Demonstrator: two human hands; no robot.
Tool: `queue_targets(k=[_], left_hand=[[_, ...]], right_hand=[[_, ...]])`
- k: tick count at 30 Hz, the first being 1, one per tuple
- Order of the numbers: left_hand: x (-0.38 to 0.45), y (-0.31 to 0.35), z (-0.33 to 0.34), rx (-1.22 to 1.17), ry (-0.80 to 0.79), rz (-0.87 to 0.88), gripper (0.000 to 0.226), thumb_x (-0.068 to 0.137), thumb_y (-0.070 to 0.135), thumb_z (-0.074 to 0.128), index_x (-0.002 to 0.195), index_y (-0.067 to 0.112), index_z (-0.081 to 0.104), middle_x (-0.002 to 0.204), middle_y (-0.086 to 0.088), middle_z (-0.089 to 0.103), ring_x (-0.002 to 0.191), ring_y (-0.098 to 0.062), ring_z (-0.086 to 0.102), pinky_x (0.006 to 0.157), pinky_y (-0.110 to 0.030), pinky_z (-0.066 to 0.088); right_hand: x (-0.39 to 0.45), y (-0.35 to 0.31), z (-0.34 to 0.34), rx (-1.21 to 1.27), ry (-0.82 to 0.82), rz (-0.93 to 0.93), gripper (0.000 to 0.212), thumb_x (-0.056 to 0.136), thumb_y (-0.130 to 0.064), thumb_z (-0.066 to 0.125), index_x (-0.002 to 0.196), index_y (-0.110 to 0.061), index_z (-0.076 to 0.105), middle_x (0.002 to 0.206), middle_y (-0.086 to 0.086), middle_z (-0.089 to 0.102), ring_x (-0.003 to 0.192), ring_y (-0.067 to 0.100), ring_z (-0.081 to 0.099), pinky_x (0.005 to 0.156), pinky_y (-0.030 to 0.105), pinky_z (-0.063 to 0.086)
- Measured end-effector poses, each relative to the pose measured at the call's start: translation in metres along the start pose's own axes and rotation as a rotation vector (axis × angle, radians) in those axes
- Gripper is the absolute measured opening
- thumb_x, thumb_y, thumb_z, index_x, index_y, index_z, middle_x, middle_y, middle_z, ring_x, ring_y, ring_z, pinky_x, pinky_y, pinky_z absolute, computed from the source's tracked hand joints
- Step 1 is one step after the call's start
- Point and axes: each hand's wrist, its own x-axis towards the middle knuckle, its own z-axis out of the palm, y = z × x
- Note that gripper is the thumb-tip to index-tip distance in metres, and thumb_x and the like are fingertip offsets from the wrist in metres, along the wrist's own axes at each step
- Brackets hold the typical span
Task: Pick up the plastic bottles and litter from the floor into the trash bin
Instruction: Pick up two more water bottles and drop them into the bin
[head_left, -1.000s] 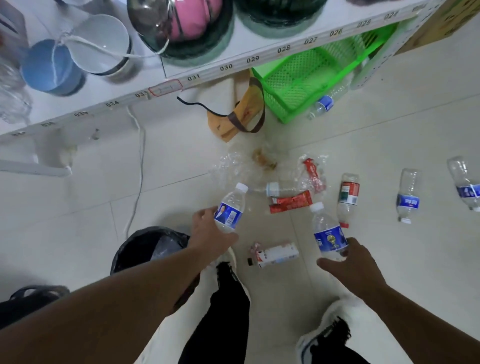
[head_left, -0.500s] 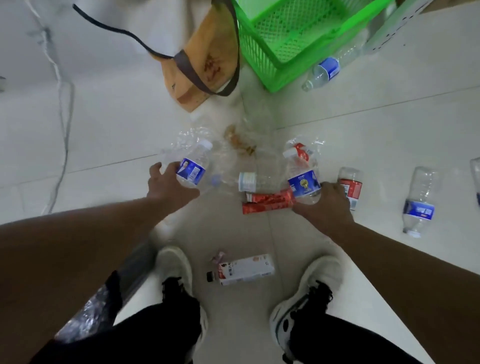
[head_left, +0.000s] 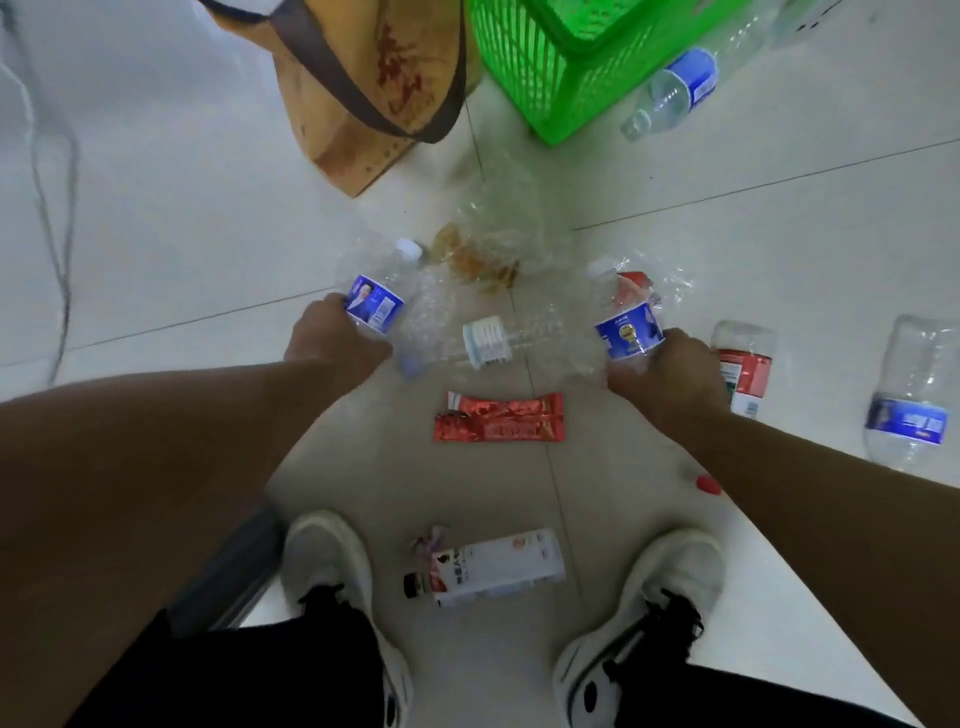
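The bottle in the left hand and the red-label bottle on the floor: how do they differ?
The bottle in the left hand has a blue label; the red-label bottle does not. The first is gripped by the left hand and lifted; the second lies untouched on the floor beside the right hand. Both are clear plastic.

Floor: pale tiled floor (head_left: 171, 249) carrying everything.
Centre: clear bottle (head_left: 498, 343), two red sachets (head_left: 501, 418), white carton (head_left: 493, 567) lying flat.
Right: two bottles (head_left: 743, 371) (head_left: 909, 400) lying.
Far: green basket (head_left: 571, 67), tan bag (head_left: 363, 93) sitting.

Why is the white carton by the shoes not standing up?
It's tipped over. The white carton lies flat on its side on the floor, dark cap pointing sideways. Why it fell, the picture can't tell.
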Motion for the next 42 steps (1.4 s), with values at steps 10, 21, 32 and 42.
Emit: queue_targets(k=[10, 21, 32, 42], left_hand=[[-0.153, -0.006, -0.119, -0.016, -0.012, 0.029, 0.051, 0.058, 0.043, 0.08, 0.102, 0.028, 0.061, 0.097, 0.003, 0.067, 0.079, -0.015, 0.065, 0.062, -0.028, 0.045], [-0.291, 0.013, -0.235, -0.073, -0.072, 0.112, 0.046, 0.058, 0.038, 0.077, 0.097, 0.019, 0.061, 0.098, -0.009, 0.066, 0.083, -0.029, 0.069, 0.073, -0.039, 0.056], [-0.376, -0.024, -0.257, -0.15, 0.089, -0.03, 0.042, 0.067, 0.027, 0.083, 0.102, 0.016, 0.063, 0.102, -0.012, 0.065, 0.078, -0.028, 0.068, 0.067, -0.03, 0.052], [-0.466, -0.055, -0.235, -0.357, 0.134, -0.08, 0.029, 0.072, 0.011, 0.085, 0.09, 0.02, 0.064, 0.082, -0.008, 0.072, 0.072, -0.023, 0.07, 0.064, -0.032, 0.056]], right_hand=[[-0.17, -0.025, -0.113, 0.121, 0.003, 0.003, 0.04, 0.067, -0.031, 0.089, 0.094, -0.018, 0.063, 0.085, 0.006, 0.068, 0.076, 0.026, 0.068, 0.071, 0.037, 0.056], [-0.311, -0.077, -0.203, 0.228, -0.033, 0.055, 0.041, 0.066, -0.025, 0.095, 0.094, -0.018, 0.065, 0.086, 0.005, 0.072, 0.071, 0.018, 0.07, 0.06, 0.032, 0.054], [-0.37, -0.096, -0.193, 0.195, -0.109, -0.078, 0.057, 0.067, -0.045, 0.09, 0.112, -0.021, 0.065, 0.111, 0.01, 0.066, 0.089, 0.028, 0.072, 0.085, 0.046, 0.065], [-0.412, -0.056, -0.201, 0.187, -0.124, -0.119, 0.063, 0.065, -0.045, 0.095, 0.115, -0.022, 0.064, 0.112, 0.009, 0.068, 0.087, 0.022, 0.073, 0.082, 0.046, 0.066]])
